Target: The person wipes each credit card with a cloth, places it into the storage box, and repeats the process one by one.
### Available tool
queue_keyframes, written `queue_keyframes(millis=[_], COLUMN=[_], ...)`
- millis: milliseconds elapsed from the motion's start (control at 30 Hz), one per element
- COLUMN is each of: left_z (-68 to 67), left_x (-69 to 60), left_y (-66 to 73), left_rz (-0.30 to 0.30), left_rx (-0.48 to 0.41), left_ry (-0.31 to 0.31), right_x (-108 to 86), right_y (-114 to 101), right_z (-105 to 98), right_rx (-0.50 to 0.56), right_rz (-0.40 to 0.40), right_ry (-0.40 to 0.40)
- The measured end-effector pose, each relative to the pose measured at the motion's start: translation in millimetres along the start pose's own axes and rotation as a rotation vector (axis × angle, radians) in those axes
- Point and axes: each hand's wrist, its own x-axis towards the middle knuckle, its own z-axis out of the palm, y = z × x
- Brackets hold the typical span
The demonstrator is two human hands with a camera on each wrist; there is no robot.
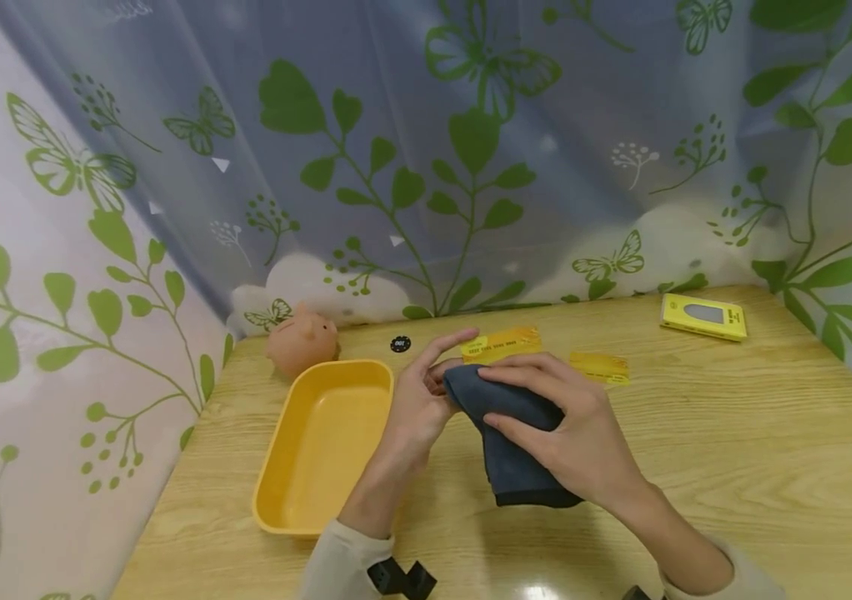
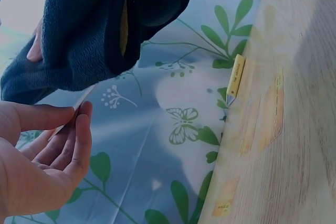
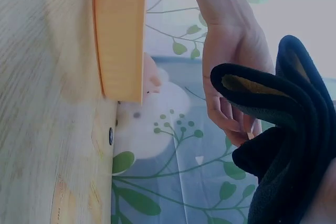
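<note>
My left hand [image 1: 418, 408] pinches a thin, flat card [image 2: 85, 96] between thumb and fingers, seen nearly edge-on in the left wrist view. Part of that card is hidden by a folded dark blue cloth [image 1: 519, 442], which my right hand [image 1: 583, 425] grips from the right above the table. Dark edging runs along the cloth, and its folds stand apart in the right wrist view. Beyond the hands, a yellow-gold card [image 1: 508, 340] is partly covered by fingers and cloth. Right of it lies another gold card [image 1: 600, 367].
An orange-yellow tray [image 1: 268, 475] stands left of my left hand. Behind it sits a pink piggy bank [image 1: 302, 343]. A black chip [image 1: 400, 343] lies near the back edge. At the back right is a yellow box [image 1: 704, 317]. A leaf-patterned curtain [image 1: 411, 217] borders the wooden table [image 1: 756, 467].
</note>
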Motion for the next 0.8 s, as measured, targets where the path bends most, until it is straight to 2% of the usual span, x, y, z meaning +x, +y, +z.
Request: queue_keyframes(millis=[233,433,800], left_z=[1.8,1.9,0.4], left_x=[-2.6,-4.5,-3.5], left_y=[-0.1,1.5,6.0], left_rz=[0.008,0.014,0.029], left_rx=[-0.014,-0.025,-0.014], left_ry=[-0.029,-0.054,-0.06], right_x=[-0.8,-0.1,3.6], right_y=[4.2,7.9,11.3], right_z=[0.8,-2.7,-8.9], right_rx=[-0.049,-0.151,-0.286], right_rz=[0.021,0.055,0.004], right_ry=[0.023,0.056,0.113])
